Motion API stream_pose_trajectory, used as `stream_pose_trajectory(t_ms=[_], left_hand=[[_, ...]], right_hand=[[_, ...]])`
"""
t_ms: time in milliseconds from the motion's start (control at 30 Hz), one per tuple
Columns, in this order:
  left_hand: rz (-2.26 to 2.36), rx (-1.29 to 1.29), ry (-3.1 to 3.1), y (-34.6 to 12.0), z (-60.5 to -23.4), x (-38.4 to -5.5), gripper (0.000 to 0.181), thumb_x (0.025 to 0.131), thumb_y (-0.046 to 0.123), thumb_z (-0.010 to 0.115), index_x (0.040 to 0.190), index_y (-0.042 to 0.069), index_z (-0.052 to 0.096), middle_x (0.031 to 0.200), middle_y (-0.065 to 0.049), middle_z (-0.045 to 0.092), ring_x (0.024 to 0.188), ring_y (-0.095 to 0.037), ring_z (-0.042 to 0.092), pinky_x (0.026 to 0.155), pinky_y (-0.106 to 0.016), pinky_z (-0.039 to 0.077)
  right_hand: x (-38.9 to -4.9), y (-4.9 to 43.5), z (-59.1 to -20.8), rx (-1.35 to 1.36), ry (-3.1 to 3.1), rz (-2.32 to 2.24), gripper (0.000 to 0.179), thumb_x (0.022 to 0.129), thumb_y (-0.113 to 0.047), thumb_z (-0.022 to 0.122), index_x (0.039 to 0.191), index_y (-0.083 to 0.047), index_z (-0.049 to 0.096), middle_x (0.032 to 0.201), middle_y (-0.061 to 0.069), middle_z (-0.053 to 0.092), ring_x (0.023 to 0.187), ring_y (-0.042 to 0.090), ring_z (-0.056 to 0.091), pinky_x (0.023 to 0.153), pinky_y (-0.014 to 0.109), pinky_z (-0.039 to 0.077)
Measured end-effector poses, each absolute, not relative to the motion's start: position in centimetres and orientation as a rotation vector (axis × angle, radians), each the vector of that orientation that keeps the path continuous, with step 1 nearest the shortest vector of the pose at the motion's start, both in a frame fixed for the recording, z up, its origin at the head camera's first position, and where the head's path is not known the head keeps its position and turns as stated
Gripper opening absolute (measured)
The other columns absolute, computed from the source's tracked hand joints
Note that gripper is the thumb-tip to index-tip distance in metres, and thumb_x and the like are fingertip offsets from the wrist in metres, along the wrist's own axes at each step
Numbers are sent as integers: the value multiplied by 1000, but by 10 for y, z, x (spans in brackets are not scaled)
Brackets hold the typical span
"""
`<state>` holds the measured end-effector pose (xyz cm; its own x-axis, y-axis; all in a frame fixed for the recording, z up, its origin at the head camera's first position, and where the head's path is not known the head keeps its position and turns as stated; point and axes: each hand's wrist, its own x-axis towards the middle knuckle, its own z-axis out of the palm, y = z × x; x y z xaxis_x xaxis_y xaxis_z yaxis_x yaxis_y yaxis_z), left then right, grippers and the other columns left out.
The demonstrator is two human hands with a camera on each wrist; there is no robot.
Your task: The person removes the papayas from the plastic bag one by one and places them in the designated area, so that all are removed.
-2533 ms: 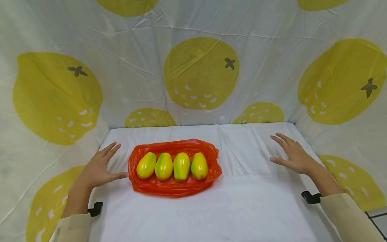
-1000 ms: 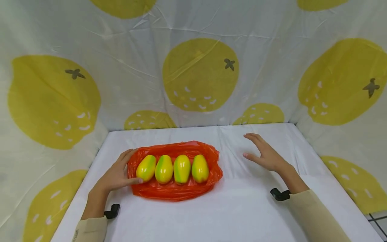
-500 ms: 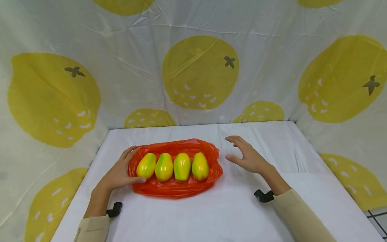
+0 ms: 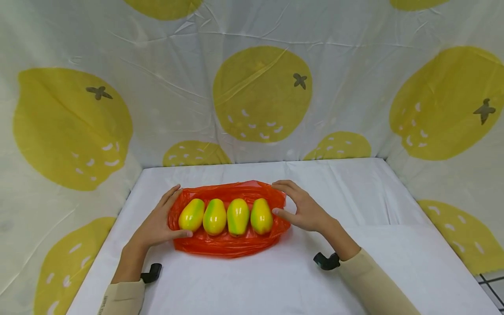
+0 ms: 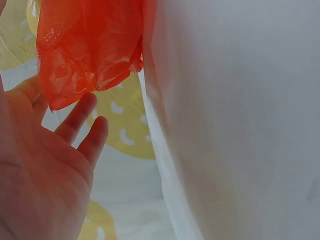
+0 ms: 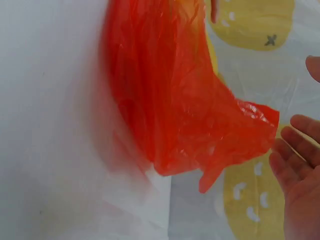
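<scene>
A red plastic bag (image 4: 232, 248) lies on the white-covered table with its mouth folded open. Several glossy yellow-green fruits, shaped like small papayas (image 4: 214, 217), sit in a row inside it. At the bag's left end is my left hand (image 4: 155, 225), thumb over the near rim and fingers extended behind. My right hand (image 4: 307, 210) reaches the right end, thumb and fingers spread at the rim. In the left wrist view the bag's edge (image 5: 90, 45) hangs close by extended fingers. The right wrist view has relaxed fingers beside a bag corner (image 6: 250, 127); contact is hard to tell.
A white cloth (image 4: 252, 284) covers the table. Behind and at both sides hangs a pale curtain (image 4: 342, 87) printed with large yellow lemons. Black wrist cameras (image 4: 327, 261) stick out from both sleeves. Floor tiles (image 4: 494, 284) show at the lower right.
My right hand has moved left from the table's right side to the bag's right end. My left hand has moved right to its left end. Bag and fruits stay put.
</scene>
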<state>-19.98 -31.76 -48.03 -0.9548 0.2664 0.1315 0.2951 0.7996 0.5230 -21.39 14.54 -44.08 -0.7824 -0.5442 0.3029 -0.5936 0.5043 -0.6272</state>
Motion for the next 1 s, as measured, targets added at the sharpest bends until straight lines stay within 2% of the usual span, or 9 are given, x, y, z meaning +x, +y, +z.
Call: stream_pose_trajectory(t_ms=[233, 467, 667, 833, 1000], left_hand=[[-898, -460, -2945, -317, -480, -196, 132, 63, 59, 92, 166, 31, 15, 171, -7, 24, 151, -40, 32, 105, -73, 44], [-878, -438, -2965, -315, -481, -194, 131, 63, 61, 91, 166, 29, 16, 170, -10, 24, 151, -42, 29, 103, -73, 46], [-878, -417, -2974, -315, -483, -194, 128, 64, 62, 90, 165, 28, 20, 170, -9, 23, 150, -41, 31, 101, -71, 49], [-885, -443, -2978, -315, -485, -194, 129, 62, 63, 91, 164, 24, 24, 170, -9, 23, 149, -41, 32, 100, -68, 51], [-879, -468, -2998, -315, -486, -194, 131, 59, 65, 92, 164, 23, 26, 168, -11, 25, 149, -41, 33, 99, -66, 53]], right_hand=[[-210, 127, -443, 1149, -2616, 1178, 55, 100, -41, 67, 149, -27, 50, 151, -5, 50, 142, 21, 49, 114, 52, 47], [-208, 120, -455, 1093, -2740, 1132, 58, 100, -43, 66, 149, -17, 52, 152, -1, 52, 144, 25, 48, 116, 54, 45], [-209, 117, -464, 995, -2838, 1089, 61, 98, -44, 68, 149, -16, 52, 153, 1, 50, 142, 26, 49, 114, 51, 48], [-209, 114, -471, 894, -2902, 1064, 68, 94, -51, 68, 149, -15, 51, 153, 4, 50, 140, 27, 50, 111, 51, 50], [-209, 111, -477, 758, -2979, 1053, 81, 88, -64, 69, 149, -14, 51, 151, 5, 51, 135, 26, 52, 109, 52, 52]])
